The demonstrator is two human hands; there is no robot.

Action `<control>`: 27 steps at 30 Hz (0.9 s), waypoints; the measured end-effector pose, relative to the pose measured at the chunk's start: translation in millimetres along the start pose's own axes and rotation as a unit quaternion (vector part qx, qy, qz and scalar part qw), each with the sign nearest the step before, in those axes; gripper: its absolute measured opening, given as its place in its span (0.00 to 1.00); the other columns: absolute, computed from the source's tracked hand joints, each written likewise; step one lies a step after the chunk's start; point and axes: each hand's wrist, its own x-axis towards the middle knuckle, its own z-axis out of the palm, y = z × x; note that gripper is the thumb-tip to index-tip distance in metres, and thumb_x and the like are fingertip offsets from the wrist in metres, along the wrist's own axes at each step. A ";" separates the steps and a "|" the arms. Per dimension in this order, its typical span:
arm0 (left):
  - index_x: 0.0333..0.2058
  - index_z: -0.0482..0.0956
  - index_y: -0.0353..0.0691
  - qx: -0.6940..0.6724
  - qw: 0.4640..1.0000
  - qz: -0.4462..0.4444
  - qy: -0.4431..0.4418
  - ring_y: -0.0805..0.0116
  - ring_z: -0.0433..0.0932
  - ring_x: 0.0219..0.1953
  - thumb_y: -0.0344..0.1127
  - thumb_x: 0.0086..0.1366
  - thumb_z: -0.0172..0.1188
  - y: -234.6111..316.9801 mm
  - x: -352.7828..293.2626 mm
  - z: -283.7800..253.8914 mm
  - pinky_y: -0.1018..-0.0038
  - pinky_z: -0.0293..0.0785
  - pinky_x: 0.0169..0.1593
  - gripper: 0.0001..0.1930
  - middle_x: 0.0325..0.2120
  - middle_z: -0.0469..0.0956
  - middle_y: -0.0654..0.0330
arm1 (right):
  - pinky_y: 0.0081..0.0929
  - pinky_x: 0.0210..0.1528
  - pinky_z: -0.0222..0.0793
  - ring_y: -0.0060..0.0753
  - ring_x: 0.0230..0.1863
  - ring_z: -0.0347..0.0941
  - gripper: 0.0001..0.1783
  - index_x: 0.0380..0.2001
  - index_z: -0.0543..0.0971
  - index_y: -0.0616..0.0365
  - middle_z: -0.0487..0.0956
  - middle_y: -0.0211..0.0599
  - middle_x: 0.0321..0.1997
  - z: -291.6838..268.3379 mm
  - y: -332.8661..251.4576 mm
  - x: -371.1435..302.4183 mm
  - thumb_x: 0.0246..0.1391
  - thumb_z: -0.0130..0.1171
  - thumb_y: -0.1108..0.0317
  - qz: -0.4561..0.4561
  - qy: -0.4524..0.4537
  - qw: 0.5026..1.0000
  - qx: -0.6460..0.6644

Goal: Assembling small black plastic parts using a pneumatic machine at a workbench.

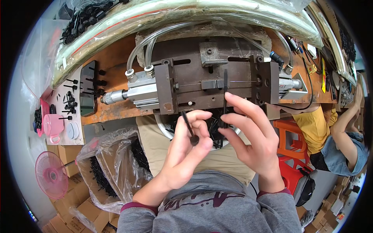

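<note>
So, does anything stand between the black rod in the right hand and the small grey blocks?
Nothing visible does: the right hand holds the black rod with its upper part, in this view, at the right end of the grey blocks. I cannot tell whether they touch.

Left hand [179, 154] curls inward while right hand [255, 140] pinches.

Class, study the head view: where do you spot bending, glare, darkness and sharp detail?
Head view: the wrapped bundle bows along the upper rim; head view: white glare streaks the clear bag; head view: the corners fall black; head view: the left hand and right hand look fairly sharp.
</note>
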 end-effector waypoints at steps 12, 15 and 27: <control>0.65 0.60 0.29 0.173 0.975 0.141 0.011 0.58 0.74 0.57 0.13 0.64 0.47 11.7 -1.0 -0.9 0.66 0.75 0.59 0.29 0.55 0.67 0.47 | 0.24 0.32 0.69 0.24 0.27 0.76 0.15 0.37 0.77 0.63 0.77 0.49 0.57 5.8 4.0 13.4 0.42 0.60 0.72 -0.039 -0.102 0.975 -0.193; 0.57 0.72 0.27 0.171 0.970 0.155 0.077 0.58 0.80 0.51 0.14 0.60 0.58 13.8 -4.7 0.0 0.72 0.80 0.51 0.24 0.52 0.73 0.46 | 0.23 0.26 0.68 0.25 0.21 0.70 0.13 0.36 0.78 0.60 0.79 0.41 0.56 8.2 0.8 12.2 0.42 0.63 0.75 -0.017 -0.090 0.975 -0.202; 0.41 0.84 0.30 0.420 0.841 0.322 0.108 0.66 0.82 0.35 0.20 0.47 0.73 13.0 2.2 -5.8 0.73 0.82 0.37 0.18 0.49 0.77 0.49 | 0.22 0.25 0.66 0.23 0.20 0.70 0.12 0.35 0.78 0.60 0.78 0.44 0.56 8.9 3.2 5.9 0.43 0.62 0.73 -0.023 -0.094 0.975 -0.198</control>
